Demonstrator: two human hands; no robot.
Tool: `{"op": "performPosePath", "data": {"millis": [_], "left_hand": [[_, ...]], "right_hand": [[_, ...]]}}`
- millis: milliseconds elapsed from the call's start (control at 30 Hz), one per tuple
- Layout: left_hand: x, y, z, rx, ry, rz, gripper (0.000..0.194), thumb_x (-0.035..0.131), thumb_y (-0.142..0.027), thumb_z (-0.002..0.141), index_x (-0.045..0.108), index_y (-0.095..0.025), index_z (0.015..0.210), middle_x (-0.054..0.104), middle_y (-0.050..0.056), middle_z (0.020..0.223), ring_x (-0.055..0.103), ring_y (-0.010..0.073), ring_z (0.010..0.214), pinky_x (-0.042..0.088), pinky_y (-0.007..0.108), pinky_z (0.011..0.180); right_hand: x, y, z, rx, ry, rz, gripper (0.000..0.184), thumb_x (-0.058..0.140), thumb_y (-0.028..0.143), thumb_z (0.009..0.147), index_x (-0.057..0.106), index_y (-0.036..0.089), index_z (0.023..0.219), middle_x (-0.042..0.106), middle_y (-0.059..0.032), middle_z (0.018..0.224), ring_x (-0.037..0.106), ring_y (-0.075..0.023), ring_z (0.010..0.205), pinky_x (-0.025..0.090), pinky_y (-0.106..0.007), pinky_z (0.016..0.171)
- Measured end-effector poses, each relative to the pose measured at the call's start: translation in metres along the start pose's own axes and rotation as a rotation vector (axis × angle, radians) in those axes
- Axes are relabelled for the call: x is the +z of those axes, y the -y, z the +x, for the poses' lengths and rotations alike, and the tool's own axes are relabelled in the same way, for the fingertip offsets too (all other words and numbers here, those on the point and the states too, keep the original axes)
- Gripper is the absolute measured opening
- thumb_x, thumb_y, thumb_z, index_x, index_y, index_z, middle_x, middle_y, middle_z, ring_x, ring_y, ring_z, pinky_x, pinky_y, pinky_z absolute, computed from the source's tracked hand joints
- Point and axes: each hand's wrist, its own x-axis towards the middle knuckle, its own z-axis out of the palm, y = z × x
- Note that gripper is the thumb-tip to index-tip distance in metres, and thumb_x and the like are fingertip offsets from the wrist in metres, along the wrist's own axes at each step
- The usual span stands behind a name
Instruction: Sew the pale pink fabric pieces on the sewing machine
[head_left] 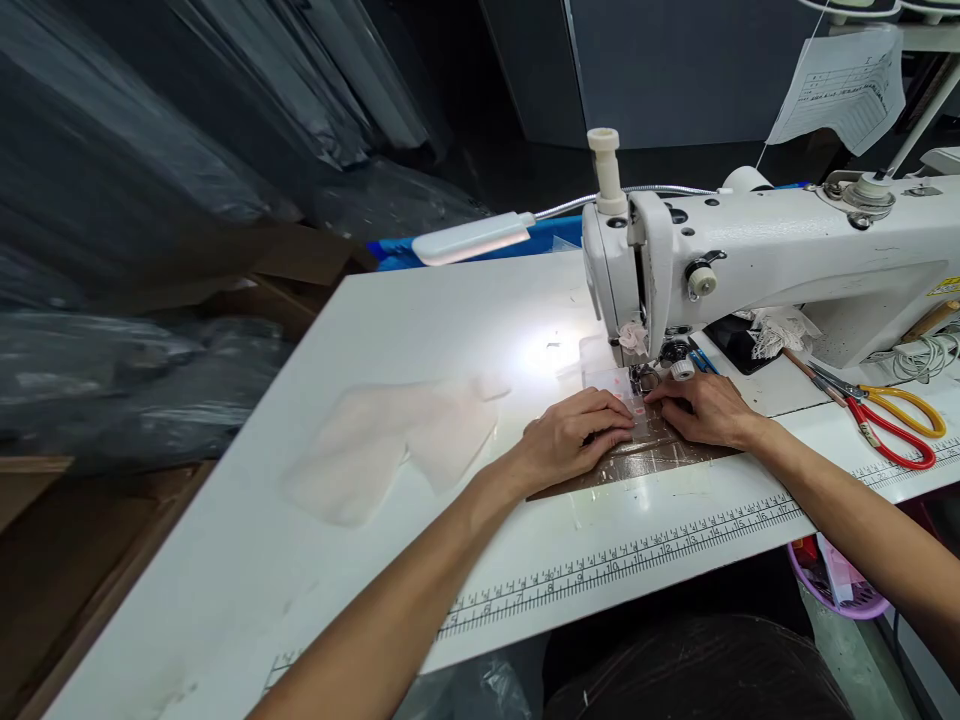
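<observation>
A white sewing machine [750,245] stands on the right of the table, its presser foot [643,378] low over a small piece of sheer pale fabric [613,385] with pinkish spots. My left hand [581,432] lies on the near left edge of this fabric, fingers stretched forward and pressing down. To the right of the presser foot, my right hand [701,408] has its fingers bent and pinched together at the fabric's right edge; its fingertips are partly hidden. Beneath both hands is a brown shiny plate [637,465].
A pale pink cut fabric piece [397,440] lies left on the white table [300,590]. Red-and-yellow-handled scissors [892,420] rest at right, beside a white cloth bundle [780,330]. A lamp [472,238] hangs behind. A printed ruler [622,565] runs along the front edge.
</observation>
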Motion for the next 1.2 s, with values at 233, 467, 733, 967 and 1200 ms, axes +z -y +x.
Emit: {"op": "performPosePath", "data": {"millis": [233, 467, 733, 967, 1200], "left_hand": [[0.002, 0.004, -0.001, 0.080, -0.040, 0.025, 0.016, 0.056, -0.019, 0.097, 0.071, -0.016, 0.093, 0.071, 0.007, 0.095, 0.068, 0.0153, 0.088, 0.061, 0.028, 0.074], [0.005, 0.004, 0.000, 0.129, -0.078, 0.132, 0.020, 0.053, -0.022, 0.099, 0.070, -0.017, 0.089, 0.072, 0.007, 0.096, 0.067, 0.0152, 0.085, 0.060, 0.030, 0.071], [-0.001, -0.003, 0.002, 0.128, 0.015, 0.242, 0.018, 0.054, -0.025, 0.097, 0.071, -0.020, 0.093, 0.076, 0.003, 0.093, 0.067, 0.0163, 0.079, 0.052, 0.036, 0.074], [-0.008, -0.012, 0.015, 0.171, 0.105, 0.271, 0.018, 0.054, -0.028, 0.088, 0.067, -0.018, 0.083, 0.073, 0.005, 0.086, 0.064, 0.0197, 0.077, 0.049, 0.041, 0.079], [-0.001, -0.006, 0.004, 0.116, 0.058, 0.238, 0.019, 0.054, -0.028, 0.086, 0.067, -0.017, 0.093, 0.072, 0.007, 0.093, 0.065, 0.0204, 0.080, 0.054, 0.037, 0.073]], "right_hand": [[0.003, -0.005, 0.000, -0.055, 0.023, -0.076, 0.040, 0.050, 0.020, 0.090, 0.070, 0.033, 0.122, 0.067, -0.0044, 0.103, 0.059, -0.0167, 0.078, 0.035, -0.027, 0.060], [0.006, -0.007, 0.000, -0.113, -0.010, -0.072, 0.039, 0.049, 0.021, 0.091, 0.071, 0.033, 0.121, 0.066, -0.0046, 0.110, 0.058, -0.0158, 0.079, 0.039, -0.026, 0.062], [0.003, -0.007, -0.002, -0.158, 0.046, -0.104, 0.037, 0.052, 0.022, 0.091, 0.071, 0.033, 0.121, 0.064, -0.0057, 0.112, 0.057, -0.0169, 0.082, 0.043, -0.028, 0.068], [0.002, -0.001, -0.003, -0.136, 0.062, -0.180, 0.036, 0.052, 0.025, 0.092, 0.069, 0.031, 0.123, 0.063, -0.0078, 0.112, 0.056, -0.0165, 0.076, 0.042, -0.029, 0.067], [0.000, 0.007, -0.001, -0.090, 0.104, -0.255, 0.040, 0.047, 0.025, 0.094, 0.064, 0.030, 0.130, 0.063, -0.0092, 0.113, 0.053, -0.0152, 0.070, 0.038, -0.028, 0.062]]}}
